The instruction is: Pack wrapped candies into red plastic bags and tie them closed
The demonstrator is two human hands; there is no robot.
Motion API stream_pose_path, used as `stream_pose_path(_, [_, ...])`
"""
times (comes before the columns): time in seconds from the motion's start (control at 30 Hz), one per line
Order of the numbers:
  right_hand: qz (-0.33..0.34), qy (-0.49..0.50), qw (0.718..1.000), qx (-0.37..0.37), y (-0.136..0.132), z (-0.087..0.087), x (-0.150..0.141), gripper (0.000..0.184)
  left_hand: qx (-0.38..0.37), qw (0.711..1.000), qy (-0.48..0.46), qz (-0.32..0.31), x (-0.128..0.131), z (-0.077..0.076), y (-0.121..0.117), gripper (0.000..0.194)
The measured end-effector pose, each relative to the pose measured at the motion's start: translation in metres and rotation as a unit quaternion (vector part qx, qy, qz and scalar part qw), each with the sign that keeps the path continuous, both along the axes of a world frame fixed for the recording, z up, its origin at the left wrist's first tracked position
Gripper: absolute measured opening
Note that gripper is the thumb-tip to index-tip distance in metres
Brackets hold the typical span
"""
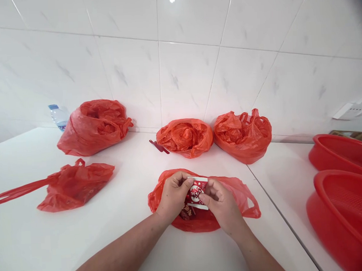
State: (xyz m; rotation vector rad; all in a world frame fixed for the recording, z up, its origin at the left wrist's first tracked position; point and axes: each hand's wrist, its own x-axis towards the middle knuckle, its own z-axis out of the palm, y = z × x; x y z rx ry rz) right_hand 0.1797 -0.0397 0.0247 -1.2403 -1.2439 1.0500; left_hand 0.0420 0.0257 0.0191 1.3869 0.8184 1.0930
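Left hand [175, 194], right hand [220, 202]: each grip pinched on red-white packet [196, 190] above open red bag [200, 226]. Light, even pinch, packet flat, looks best to me.

Place: I make out a kitchen or small packing room, which one I cannot tell | Wall: glossy white marbled tiles [190, 78] | Surfaces: joined white tabletops [129, 186] bearing red plastic bags [184, 139] and red baskets [326, 219]
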Motion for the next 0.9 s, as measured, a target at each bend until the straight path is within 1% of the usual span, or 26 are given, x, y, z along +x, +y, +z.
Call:
stream_pose_path(0.27, [0.014, -0.002, 1.000, 0.004, 0.0003, 0.0018, 0.0006, 0.016, -0.052, 0.997, -0.039, -0.031, -0.0010, 0.0070, -0.0010, 0.022])
stream_pose_path(0.4, [0.018, 0.005, 1.000, -0.004, 0.0002, 0.0024, 0.0005, 0.016, -0.067, 0.996, -0.039, -0.041, -0.0016, 0.0056, -0.0012, 0.023])
stream_pose_path(0.5, [0.018, 0.008, 1.000, -0.006, -0.0001, 0.0027, 0.0015, 0.015, -0.057, 0.998, -0.025, -0.032, -0.0018, 0.0030, -0.0003, 0.024])
stream_pose_path(0.67, [-0.024, -0.041, 0.999, 0.026, -0.0003, 0.0033, 0.0044, 0.019, -0.021, 0.999, -0.005, -0.024, -0.0009, 0.0014, -0.0008, 0.021])
stream_pose_path(0.77, [-0.045, -0.055, 0.997, 0.016, 0.0002, 0.0026, 0.0055, 0.022, -0.008, 0.999, 0.018, -0.029, -0.0004, 0.0013, -0.0026, 0.020])
stream_pose_path(0.9, [-0.049, -0.062, 0.997, 0.017, 0.0011, -0.0003, 0.0071, 0.020, 0.019, 0.999, 0.027, -0.032, 0.0003, 0.0015, -0.0044, 0.015])
